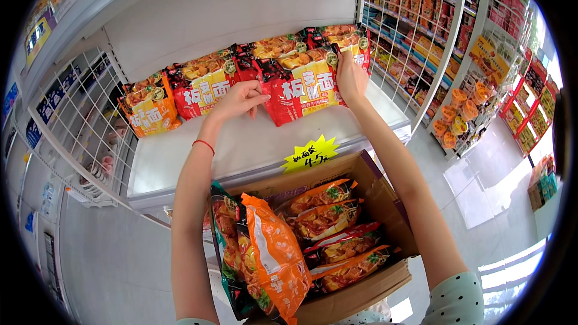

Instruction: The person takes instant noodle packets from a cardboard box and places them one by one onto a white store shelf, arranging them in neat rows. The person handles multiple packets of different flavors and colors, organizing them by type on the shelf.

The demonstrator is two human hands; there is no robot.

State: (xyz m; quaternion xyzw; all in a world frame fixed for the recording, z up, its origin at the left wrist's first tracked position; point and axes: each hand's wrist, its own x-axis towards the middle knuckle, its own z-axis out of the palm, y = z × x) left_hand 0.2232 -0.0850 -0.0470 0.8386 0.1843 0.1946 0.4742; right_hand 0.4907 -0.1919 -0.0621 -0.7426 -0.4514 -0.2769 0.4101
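On a white shelf (189, 153), a red instant-noodle packet (300, 85) leans in front of a row of similar packets. My right hand (352, 76) grips its upper right edge, the fingers partly hidden behind it. At its left edge is my left hand (239, 99), the thumb lapping over the side and the other fingers curled. Another red packet (203, 88) stands behind my left hand, and an orange packet (149, 108) ends the row on the left. Below my forearms an open cardboard box (379, 189) holds several noodle packets, an orange one (275, 257) lying uppermost at left.
White wire side panels (413, 40) bound the shelf. A yellow starburst price card (310, 153) is on its front edge, just above the box. Stocked shelves (406, 4) and hanging orange cups (456, 113) stand to the right. Grey floor (113, 257) shows at left.
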